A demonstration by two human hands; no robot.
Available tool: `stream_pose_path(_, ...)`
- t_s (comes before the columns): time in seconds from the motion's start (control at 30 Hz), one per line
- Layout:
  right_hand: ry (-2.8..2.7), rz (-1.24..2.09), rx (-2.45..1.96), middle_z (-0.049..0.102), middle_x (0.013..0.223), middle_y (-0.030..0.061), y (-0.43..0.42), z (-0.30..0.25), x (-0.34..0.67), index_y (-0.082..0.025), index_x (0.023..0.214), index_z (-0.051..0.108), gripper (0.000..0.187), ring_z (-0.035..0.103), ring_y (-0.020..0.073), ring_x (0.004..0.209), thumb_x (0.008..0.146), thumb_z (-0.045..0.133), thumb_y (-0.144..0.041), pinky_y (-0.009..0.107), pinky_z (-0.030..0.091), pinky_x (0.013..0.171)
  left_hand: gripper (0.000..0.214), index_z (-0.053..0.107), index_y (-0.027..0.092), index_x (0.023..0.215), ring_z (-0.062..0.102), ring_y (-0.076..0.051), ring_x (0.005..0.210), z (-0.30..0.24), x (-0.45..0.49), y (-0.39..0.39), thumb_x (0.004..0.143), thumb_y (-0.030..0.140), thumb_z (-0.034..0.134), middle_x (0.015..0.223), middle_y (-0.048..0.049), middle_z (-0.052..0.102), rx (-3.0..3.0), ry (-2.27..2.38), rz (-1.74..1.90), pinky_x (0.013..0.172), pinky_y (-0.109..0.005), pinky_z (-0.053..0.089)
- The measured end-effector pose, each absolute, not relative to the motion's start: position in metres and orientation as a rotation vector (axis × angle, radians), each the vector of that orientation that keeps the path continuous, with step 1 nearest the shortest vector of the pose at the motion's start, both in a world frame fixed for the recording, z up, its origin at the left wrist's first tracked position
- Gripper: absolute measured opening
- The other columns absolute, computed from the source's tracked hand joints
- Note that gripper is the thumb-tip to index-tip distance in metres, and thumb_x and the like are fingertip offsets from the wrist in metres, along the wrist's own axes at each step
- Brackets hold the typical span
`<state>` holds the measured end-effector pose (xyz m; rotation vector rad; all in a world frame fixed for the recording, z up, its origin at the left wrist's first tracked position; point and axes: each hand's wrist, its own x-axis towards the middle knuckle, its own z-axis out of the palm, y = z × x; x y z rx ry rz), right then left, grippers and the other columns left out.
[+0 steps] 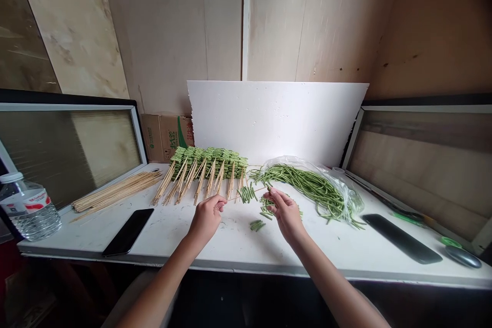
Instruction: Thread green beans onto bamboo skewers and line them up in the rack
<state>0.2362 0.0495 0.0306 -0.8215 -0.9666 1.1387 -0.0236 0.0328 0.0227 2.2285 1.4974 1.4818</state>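
My left hand (207, 213) pinches the near end of a thin bamboo skewer (235, 197) that carries several short green bean pieces (247, 193). My right hand (283, 208) is closed in a pinch at the skewer's far end, by one small bean piece. Loose cut bean pieces (257, 225) lie on the white table (230, 246) between and below my hands. A stack of finished bean skewers (207, 164) lies behind my hands. Long uncut green beans (311, 187) spill from a clear plastic bag on the right.
A bundle of bare skewers (117, 192) lies at the left, a black phone (128, 231) near the front edge, and a water bottle (26, 207) at the far left. A black flat object (402, 238) and a dark oval object (463, 256) sit at the right. A white foam board (277, 120) leans against the wall.
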Motion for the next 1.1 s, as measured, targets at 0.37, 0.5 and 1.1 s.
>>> stream_pose_path(0.37, -0.98, 1.111, -0.852, 0.077, 0.101, 0.0115, 0.0499, 0.0283, 0.2375, -0.023, 0.093, 0.081, 0.038, 0.07, 0.0298, 0.102, 0.074, 0.085, -0.056, 0.032, 0.056, 0.066, 0.03, 0.071, 0.02, 0.088, 0.067, -0.016, 0.069, 0.0234, -0.0231, 0.0303, 0.089, 0.0, 0.048, 0.07, -0.0004, 0.068, 2.24, 1.452, 1.469, 0.066, -0.023, 0.051)
stream_pose_path(0.5, -1.013, 1.103, -0.844, 0.078, 0.101, 0.0095, 0.0511, 0.025, 0.2372, -0.025, 0.095, 0.082, 0.037, 0.071, 0.0285, 0.1, 0.075, 0.084, -0.056, 0.031, 0.057, 0.065, 0.031, 0.071, 0.02, 0.086, 0.066, -0.016, 0.068, 0.0241, -0.0222, 0.0302, 0.087, -0.001, 0.049, 0.069, -0.0002, 0.067, 2.24, 1.452, 1.476, 0.065, -0.022, 0.051)
stream_pose_path(1.1, -0.969, 1.066, -0.854, 0.075, 0.091, 0.0073, 0.0522, 0.0242, 0.2393, -0.023, 0.085, 0.081, 0.033, 0.068, 0.024, 0.085, 0.067, 0.091, -0.05, 0.029, 0.051, 0.056, 0.043, 0.068, 0.019, 0.087, 0.067, -0.016, 0.072, 0.0231, -0.0189, 0.0273, 0.074, -0.013, 0.042, 0.072, -0.0002, 0.065, 2.352, 1.435, 1.428, 0.068, -0.022, 0.05)
